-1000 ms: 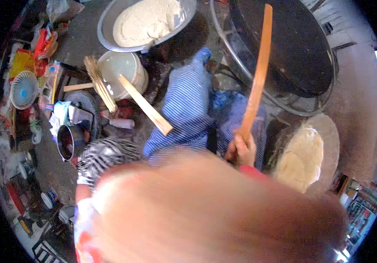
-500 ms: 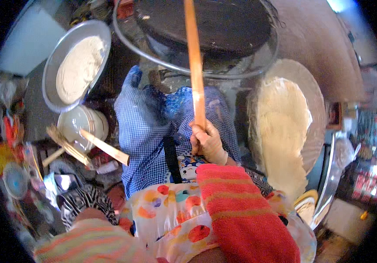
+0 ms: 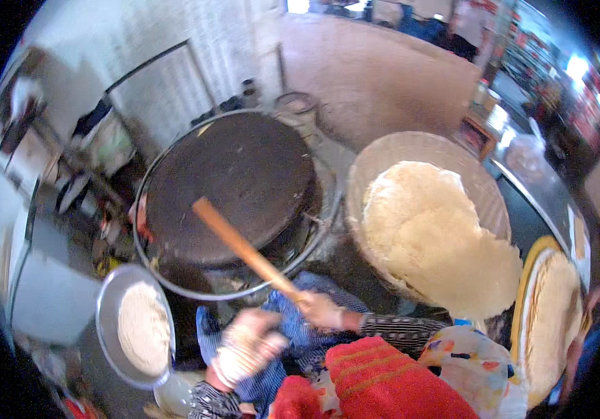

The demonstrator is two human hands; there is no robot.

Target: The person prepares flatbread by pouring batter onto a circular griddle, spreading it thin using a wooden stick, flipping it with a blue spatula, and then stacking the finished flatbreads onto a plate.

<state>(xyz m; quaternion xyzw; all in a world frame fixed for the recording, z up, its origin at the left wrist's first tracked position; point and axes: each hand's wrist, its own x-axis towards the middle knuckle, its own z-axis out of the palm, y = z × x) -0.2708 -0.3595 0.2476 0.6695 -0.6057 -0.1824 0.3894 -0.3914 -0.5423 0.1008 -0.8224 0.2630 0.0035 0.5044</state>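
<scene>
My right hand (image 3: 322, 310) is closed around the lower end of a long flat wooden stick (image 3: 244, 250). The stick slants up to the left, its far end over a round dark griddle (image 3: 226, 181) with a metal ring about it. My left hand (image 3: 249, 343) is over my lap, left of the right hand, smeared by motion; its fingers cannot be made out. A blue checked cloth (image 3: 205, 328) covers my knees below the griddle. To the right, thin round flatbreads (image 3: 422, 230) lie on a wide round woven tray (image 3: 364, 241), one edge hanging over the near rim.
A metal basin (image 3: 109, 307) of pale dough or batter stands at the left, beside a white bucket (image 3: 174, 391). At the far right, more flatbreads (image 3: 551, 321) lie on a yellow-edged board, with another person's hand (image 3: 598, 299) near it. A wall stands behind the griddle.
The view has tilted up, showing the whole griddle. The stick has swung from upright to a leftward slant, still in my right hand. My left hand has come in over my lap.
</scene>
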